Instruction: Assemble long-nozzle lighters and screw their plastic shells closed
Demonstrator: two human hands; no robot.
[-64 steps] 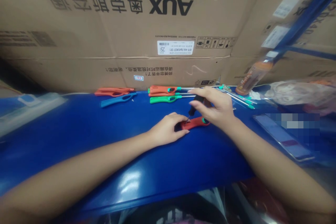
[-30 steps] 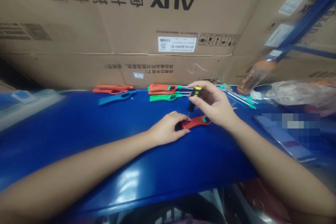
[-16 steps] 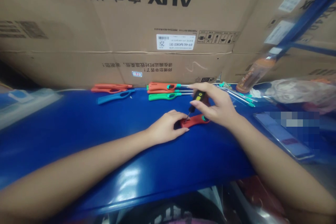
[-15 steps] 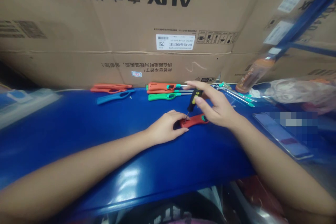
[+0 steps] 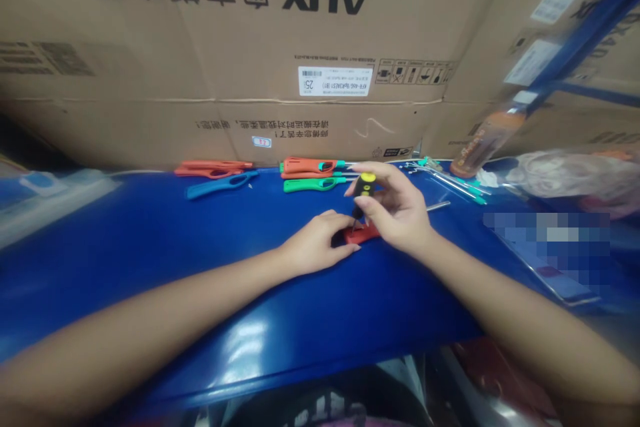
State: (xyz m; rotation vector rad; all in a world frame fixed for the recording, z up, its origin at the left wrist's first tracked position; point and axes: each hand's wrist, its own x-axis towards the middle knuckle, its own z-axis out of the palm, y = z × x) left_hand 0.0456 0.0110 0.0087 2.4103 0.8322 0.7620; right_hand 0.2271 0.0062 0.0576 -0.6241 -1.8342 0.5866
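Head view: the left hand [image 5: 316, 243] gripped a red utility lighter [image 5: 364, 234] on the bench [image 5: 240, 297]; the right hand [image 5: 400, 208] grasped a black-and-yellow screwdriver [image 5: 365, 190].

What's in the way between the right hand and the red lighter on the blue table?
Nothing visible blocks it. Only the screwdriver, held in the right hand, comes between, its thin shaft reaching down to the red lighter. The left hand is at the lighter's left end.

front lighter [image 5: 364, 234] on the table [image 5: 210, 333], carton [image 5: 200, 40] behind.
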